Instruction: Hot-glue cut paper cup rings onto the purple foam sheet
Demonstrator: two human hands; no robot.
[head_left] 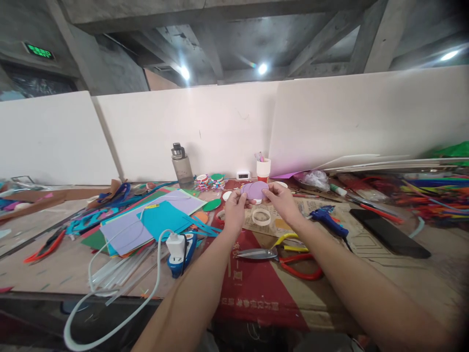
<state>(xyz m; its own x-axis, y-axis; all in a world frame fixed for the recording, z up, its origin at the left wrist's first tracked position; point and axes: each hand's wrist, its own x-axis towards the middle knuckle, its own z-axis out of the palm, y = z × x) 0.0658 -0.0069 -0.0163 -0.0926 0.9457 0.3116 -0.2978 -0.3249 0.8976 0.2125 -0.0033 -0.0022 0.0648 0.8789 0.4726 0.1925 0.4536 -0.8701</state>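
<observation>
Several round purple discs [258, 190], overlapping like a small fan, are held up between my two hands over the cardboard. My left hand [235, 204] pinches the left side of the discs between thumb and fingers. At their right edge, my right hand [280, 198] grips them the same way. Below the discs a cream-coloured ring [261, 217] lies on the cardboard. Nearer to me rest scissors [273, 253] with a red and a yellow handle. A blue glue gun [329, 221] lies to the right of my right hand.
Coloured sheets [128, 231] and a white plug on a blue power strip [180, 256] lie at left, with a white cable looping over the edge. A bottle [182, 166] and a pen cup [263, 170] stand at the back. A black phone [389, 233] lies at right.
</observation>
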